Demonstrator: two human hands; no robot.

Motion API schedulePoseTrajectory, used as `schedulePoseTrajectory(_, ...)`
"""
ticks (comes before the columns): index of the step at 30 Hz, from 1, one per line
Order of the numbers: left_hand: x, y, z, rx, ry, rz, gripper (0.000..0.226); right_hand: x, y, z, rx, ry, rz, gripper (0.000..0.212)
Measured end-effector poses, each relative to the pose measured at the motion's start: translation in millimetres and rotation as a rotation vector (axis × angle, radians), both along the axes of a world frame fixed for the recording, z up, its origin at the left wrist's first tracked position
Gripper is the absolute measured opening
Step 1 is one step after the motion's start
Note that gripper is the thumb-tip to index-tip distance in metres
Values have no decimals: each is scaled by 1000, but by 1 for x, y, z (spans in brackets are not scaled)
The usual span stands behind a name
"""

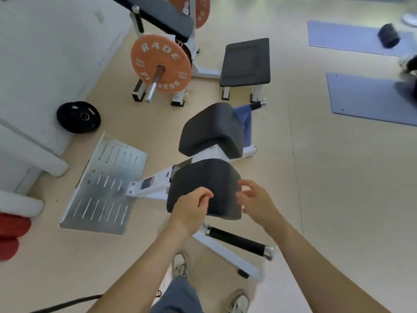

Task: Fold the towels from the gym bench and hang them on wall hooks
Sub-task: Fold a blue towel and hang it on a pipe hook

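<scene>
Blue towel (244, 123): 1 pc, hung at frame ctr, just right of upper black pad (212, 129), partly hidden by it.
L grip (191, 206): lower ctr, in front of lower black pad (203, 177); fingers loosely curled, held nothing.
R grip (255, 199): just right of L grip, fingers relaxed, slightly spread, empty.
Both well apart from towel.
Orange wt plate (161, 64): upper left.

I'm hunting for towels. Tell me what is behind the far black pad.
A blue towel hangs behind the far pad, below a black-gripped handle. The pad covers its left edge, so how it is hooked on cannot be seen.
</scene>
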State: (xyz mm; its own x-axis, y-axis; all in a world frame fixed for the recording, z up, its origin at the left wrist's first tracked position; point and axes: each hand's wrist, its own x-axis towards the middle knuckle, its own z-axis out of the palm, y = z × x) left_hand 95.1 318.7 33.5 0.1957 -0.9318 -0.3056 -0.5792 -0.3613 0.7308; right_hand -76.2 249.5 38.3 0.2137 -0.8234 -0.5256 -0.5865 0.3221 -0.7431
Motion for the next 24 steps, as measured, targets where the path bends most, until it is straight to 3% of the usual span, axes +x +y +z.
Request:
schedulePoseTrajectory(4,-38,-39,-7,-54,-51,8,26,-26,-38,3,-21,18,-39,18)
schedulePoseTrajectory(8,-57,-94,-22,-113,-48,27,32,-27,-84,6,13,1,-77,38)
schedulePoseTrajectory(11,-59,-124,-29,-111,53,114,35,-23,-109,5,34,8,-7,50)
schedulePoseTrajectory(16,-57,-168,-32,-95,92,206,38,-21,-160,-5,188,-141,-135,53)
schedulePoseTrajectory(22,-66,-224,-56,-154,-66,257,38,-21,-257,-49,193,-80,-121,54)
schedulePoseTrajectory(24,-73,-245,-64,-132,-233,283,35,-22,-298,-71,199,-67,-67,54)
